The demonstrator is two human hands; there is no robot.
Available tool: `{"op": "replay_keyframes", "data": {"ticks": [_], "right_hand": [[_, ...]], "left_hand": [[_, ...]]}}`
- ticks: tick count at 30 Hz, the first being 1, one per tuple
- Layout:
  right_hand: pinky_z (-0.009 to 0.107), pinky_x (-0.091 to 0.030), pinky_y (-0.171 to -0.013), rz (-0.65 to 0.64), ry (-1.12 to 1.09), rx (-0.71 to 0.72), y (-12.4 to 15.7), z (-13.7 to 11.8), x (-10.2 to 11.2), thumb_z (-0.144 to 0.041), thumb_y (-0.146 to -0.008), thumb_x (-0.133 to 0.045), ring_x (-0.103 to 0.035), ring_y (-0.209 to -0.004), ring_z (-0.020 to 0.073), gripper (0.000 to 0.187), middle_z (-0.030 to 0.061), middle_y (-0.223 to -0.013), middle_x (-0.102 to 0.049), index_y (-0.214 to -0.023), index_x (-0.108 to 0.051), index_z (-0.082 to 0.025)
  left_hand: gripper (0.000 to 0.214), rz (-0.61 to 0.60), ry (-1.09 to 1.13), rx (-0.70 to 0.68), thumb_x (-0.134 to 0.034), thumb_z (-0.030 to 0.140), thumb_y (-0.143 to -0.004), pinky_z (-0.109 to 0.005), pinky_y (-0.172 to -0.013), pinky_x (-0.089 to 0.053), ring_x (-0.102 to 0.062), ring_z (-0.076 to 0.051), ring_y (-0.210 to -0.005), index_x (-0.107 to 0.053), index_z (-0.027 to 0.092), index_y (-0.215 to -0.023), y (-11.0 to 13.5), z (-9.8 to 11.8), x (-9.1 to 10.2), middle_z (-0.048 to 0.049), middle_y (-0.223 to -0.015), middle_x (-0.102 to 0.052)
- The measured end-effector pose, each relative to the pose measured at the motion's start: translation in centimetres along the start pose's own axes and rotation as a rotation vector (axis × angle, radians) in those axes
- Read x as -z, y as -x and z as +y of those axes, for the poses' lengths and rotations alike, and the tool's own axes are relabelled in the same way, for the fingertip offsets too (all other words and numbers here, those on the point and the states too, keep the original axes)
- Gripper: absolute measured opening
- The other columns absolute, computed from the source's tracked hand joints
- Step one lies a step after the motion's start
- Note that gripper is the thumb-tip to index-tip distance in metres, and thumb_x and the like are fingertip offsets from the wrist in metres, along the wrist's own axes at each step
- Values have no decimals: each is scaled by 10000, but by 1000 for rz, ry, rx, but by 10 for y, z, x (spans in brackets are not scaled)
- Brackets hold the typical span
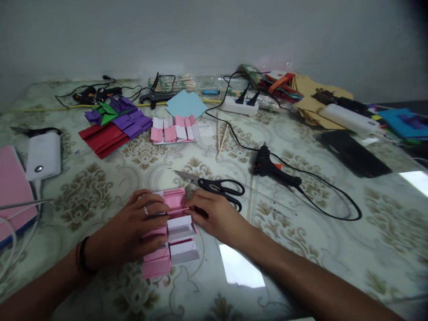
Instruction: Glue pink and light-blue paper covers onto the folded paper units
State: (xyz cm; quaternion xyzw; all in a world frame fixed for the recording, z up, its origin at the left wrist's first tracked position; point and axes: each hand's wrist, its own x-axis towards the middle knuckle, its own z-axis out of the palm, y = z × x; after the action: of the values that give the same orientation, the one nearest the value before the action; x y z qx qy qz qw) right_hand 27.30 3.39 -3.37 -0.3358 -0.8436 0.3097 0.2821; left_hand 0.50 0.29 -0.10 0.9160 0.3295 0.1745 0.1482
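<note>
A folded pink and white paper piece (182,229), with several raised flaps in two columns, lies on the patterned table in front of me. My left hand (143,225) rests over its left column with the fingers spread, a ring on one finger. At the upper right edge, my right hand (210,211) pinches a pink flap between thumb and fingers; its fingertips partly hide the paper there. Just beyond my right hand lie black-handled scissors (220,185). A similar pink and white folded paper (175,129) sits farther back.
A black glue gun (276,169) lies to the right, its cable looping to a white power strip (240,106). Purple (133,122) and red folded papers (104,138) lie at back left. A white power bank (44,156) stands left; a black phone-like slab (356,154) lies right.
</note>
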Motion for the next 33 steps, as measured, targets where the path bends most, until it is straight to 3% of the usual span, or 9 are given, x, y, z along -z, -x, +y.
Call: {"op": "replay_keyframes", "data": {"ticks": [4, 17, 21, 26, 33], "right_hand": [[254, -509, -715, 46, 1, 17, 0, -1, 1, -118, -971, -719, -671, -778, 167, 75, 27, -848, -691, -922, -722, -174], [255, -519, -740, -6, 10, -7, -1, -1, 3, -88, -951, -734, -689, -811, 171, 77, 44, -897, -718, -975, -745, -160], [253, -516, -735, -4, -16, -27, 0, -2, 3, -68, -939, -736, -688, -812, 170, 104, 40, -905, -717, -983, -742, -162], [260, -515, -744, -26, 9, -27, 0, -2, 3, -97, -968, -703, -687, -822, 173, 88, 38, -904, -712, -982, -736, -178], [277, -520, -786, -38, 79, 37, 2, -1, -3, -161, -1011, -664, -695, -886, 193, 139, 58, -964, -735, -1104, -756, -209]], "left_hand": [[128, -4, 7, -20, -684, 206, -966, -485, -1179, -369, -626, -267, -1241, -737, 240, -1077, 0, -1, 0, -30, -1223, -774], [123, 2, -2, -46, -673, 195, -973, -497, -1136, -416, -636, -273, -1213, -734, 235, -1072, -1, -2, 3, -34, -1214, -775], [185, 25, 3, -39, -662, 164, -988, -477, -1137, -411, -638, -252, -1198, -727, 226, -1149, -1, -2, 4, -29, -1204, -783], [113, -5, -7, -27, -682, 198, -978, -475, -1127, -429, -646, -255, -1189, -743, 226, -1068, -3, -1, 5, -28, -1186, -788], [161, 12, -2, -44, -652, 183, -982, -460, -1093, -453, -647, -254, -1186, -748, 224, -1105, -5, 1, 5, -44, -1188, -784]]}}
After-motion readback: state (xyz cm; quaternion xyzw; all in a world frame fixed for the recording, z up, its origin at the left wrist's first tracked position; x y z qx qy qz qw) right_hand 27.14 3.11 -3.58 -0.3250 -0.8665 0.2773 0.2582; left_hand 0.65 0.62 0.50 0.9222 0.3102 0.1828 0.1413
